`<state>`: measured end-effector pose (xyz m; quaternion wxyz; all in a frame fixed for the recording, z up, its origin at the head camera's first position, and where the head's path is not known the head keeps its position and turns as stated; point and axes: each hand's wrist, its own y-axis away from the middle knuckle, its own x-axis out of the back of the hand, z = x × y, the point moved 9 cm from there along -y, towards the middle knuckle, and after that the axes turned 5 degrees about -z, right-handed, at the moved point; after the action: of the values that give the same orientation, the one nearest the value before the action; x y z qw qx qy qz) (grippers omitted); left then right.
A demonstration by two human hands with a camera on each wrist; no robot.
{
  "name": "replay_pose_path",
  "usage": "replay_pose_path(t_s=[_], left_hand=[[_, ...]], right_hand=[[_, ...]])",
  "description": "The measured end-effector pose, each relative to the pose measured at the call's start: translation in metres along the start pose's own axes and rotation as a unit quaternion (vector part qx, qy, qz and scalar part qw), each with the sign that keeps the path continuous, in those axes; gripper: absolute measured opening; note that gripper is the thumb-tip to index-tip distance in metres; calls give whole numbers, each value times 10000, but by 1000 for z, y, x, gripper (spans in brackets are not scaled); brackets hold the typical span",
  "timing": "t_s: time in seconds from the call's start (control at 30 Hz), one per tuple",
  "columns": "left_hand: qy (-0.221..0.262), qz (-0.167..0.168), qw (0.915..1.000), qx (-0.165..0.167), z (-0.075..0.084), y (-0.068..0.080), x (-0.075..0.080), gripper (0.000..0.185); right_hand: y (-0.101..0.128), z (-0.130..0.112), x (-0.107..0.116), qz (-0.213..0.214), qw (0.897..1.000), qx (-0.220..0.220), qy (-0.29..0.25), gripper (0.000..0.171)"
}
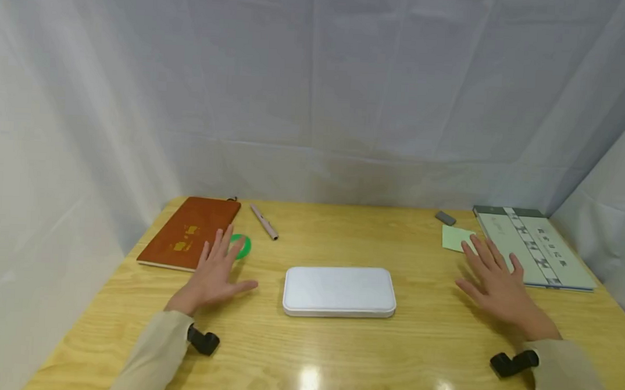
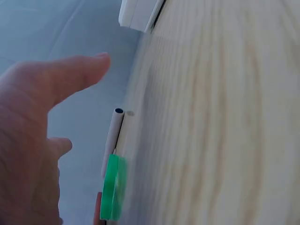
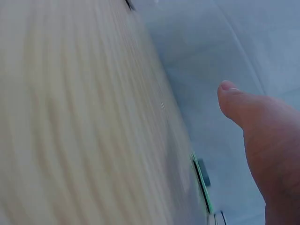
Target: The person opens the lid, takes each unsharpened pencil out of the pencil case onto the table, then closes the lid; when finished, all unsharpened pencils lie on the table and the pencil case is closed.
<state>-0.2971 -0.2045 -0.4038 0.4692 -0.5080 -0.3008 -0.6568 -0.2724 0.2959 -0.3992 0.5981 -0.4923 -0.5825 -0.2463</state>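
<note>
We see both hands hovering over the wooden table (image 1: 379, 349), well apart, fingers straight and spread, thumbs stretched inward. Between them lies the white case (image 1: 340, 290), flat, its long edges running roughly along the table's far edge. Wood shows on all four sides of it, with room between its left end and our left thumb, and a wider stretch between its right end and our right thumb.

Our left hand (image 1: 211, 279) is nearest the brown notebook (image 1: 207, 213) and the green ring (image 1: 246, 248); in the head view its fingers cover part of both. The notebook's outer edge follows the table's left edge. The pen (image 1: 264, 222) lies aslant beyond the ring, near the far edge.

Our right hand (image 1: 499, 287) is nearest the pale green sticky note (image 1: 453, 238) and the book (image 1: 563, 261), its fingers overlapping them in the head view; we cannot tell whether the fingertips touch the note. The grey eraser (image 1: 446, 218) sits just beyond the note. The book's dark spine lies toward the white cloth (image 1: 316, 102) that rises behind the table's far edge.
</note>
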Motion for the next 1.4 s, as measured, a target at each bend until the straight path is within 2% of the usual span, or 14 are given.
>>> replay_pose_path(t_s=[0.13,0.23,0.3,0.4,0.5,0.63,0.77,0.97,1.13,1.27,1.4], left_hand=[[3,-14,9995,-307,12,-5,-5,102],[175,10,9968,-786,29,-7,-10,102],[506,43,9916,-1194,42,-6,-12,101],[978,66,9793,-1773,63,-5,-16,97],[1172,15,9714,-2063,79,-4,-24,93],[1480,-240,9694,-1943,91,-4,-36,96],[1795,-400,9679,-1714,99,-3,-44,96],[1861,-90,9670,-1738,101,-5,-48,81],[2066,143,9607,-1848,100,-5,-46,74],[2332,338,9560,-1746,98,-5,-42,70],[2656,503,9488,-1633,95,-6,-41,62]], right_hand=[[-7,-23,-4,257,9988,383,-133,76],[-11,-42,-7,405,9964,645,-363,76],[-14,-56,-7,533,9927,867,-641,75],[-15,-76,-7,786,9821,1277,-1144,71],[-16,-95,-7,979,9687,1702,-1518,66],[-18,-118,-13,915,9645,1951,-1526,66],[-21,-132,-21,641,9689,1935,-1403,68],[-24,-138,-28,402,9723,1873,-1336,63],[-23,-138,-33,309,9719,1887,-1376,50],[-25,-139,-33,304,9723,1867,-1369,48],[-26,-139,-28,499,9709,1907,-1359,47]])
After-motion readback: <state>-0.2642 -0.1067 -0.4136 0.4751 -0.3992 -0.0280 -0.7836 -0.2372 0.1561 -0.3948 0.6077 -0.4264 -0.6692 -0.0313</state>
